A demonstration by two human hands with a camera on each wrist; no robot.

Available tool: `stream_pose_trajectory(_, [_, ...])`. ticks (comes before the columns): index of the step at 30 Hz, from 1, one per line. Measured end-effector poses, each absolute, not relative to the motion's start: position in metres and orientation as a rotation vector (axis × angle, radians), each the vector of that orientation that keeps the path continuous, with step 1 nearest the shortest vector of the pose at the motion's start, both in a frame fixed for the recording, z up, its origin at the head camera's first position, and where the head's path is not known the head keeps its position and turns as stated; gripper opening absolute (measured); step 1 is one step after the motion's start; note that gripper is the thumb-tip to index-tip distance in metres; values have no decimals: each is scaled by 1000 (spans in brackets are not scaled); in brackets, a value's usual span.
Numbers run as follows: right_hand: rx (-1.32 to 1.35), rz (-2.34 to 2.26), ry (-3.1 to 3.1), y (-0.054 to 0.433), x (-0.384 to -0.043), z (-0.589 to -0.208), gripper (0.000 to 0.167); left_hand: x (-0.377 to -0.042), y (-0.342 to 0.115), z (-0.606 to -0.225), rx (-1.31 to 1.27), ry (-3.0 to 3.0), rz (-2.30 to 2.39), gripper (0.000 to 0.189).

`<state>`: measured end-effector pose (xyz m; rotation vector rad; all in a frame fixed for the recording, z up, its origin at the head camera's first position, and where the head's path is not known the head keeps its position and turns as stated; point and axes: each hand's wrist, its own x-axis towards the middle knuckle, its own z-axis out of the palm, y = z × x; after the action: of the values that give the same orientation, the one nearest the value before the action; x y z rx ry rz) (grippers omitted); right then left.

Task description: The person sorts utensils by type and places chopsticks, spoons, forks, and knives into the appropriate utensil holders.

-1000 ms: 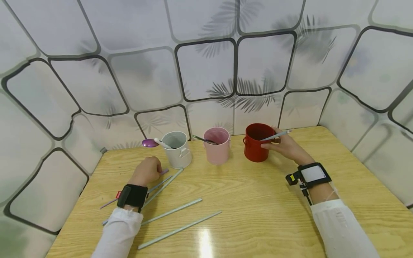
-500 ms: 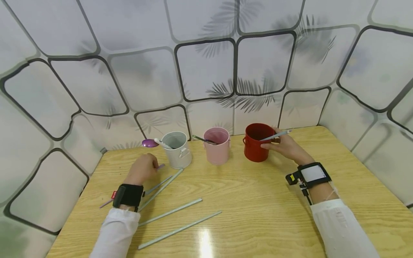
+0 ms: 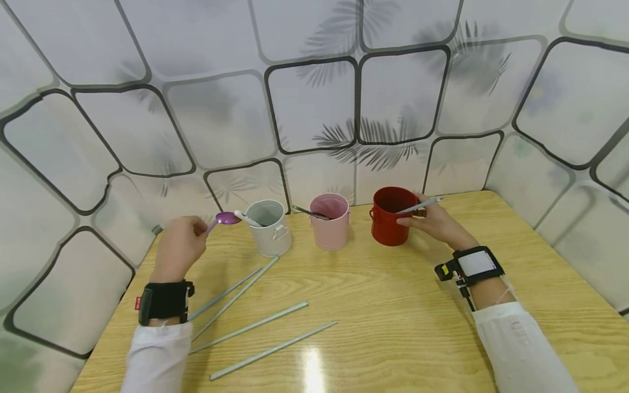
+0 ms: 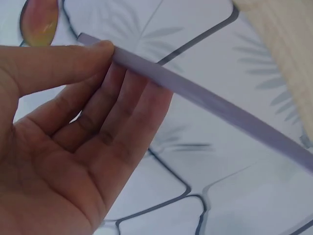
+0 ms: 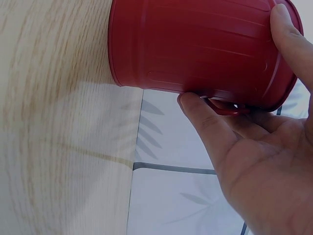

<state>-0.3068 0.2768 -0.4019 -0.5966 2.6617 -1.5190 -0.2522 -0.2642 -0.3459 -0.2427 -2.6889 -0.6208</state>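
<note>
My left hand [image 3: 178, 245] pinches a thin purple strip [image 4: 210, 101] between thumb and fingertips, raised left of the white bucket. In the head view the strip's tip overlaps a shiny purple spoon [image 3: 227, 218] that leans out of the white bucket [image 3: 272, 240] beside a white handle [image 3: 247, 219]. My right hand [image 3: 439, 222] holds the red bucket [image 3: 390, 232] upright at its right side. Its thumb lies on the wall near the rim, and the other fingers are by the side handle [image 5: 227, 110]. A grey-blue stick [image 3: 417, 207] pokes out of that bucket over the hand.
Between the other buckets stands a pink bucket [image 3: 331, 234] with a green-ended thin tool [image 3: 304, 210] sticking out. Several strips lie on the wooden table [image 3: 393, 327]: a blue one [image 3: 223, 295] and pale green ones, one [image 3: 272, 352] nearest the front. A patterned wall covering rises behind.
My left hand has lifted the purple strip off the table and carried it left and back, up beside the spoon. The right hand and red bucket have stayed in place.
</note>
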Motion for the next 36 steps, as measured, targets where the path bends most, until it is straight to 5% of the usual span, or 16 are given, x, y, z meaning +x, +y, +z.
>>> stream_pose_trajectory(10, [-618,-1547,2646,276,-307,-402,70,-219,-240,-308,-191,-2381,-640,7])
stream_pose_trajectory(36, [-612,-1549,2648,275,-306,-402,70,-169,-112,-258,-735,-1886,-998,14])
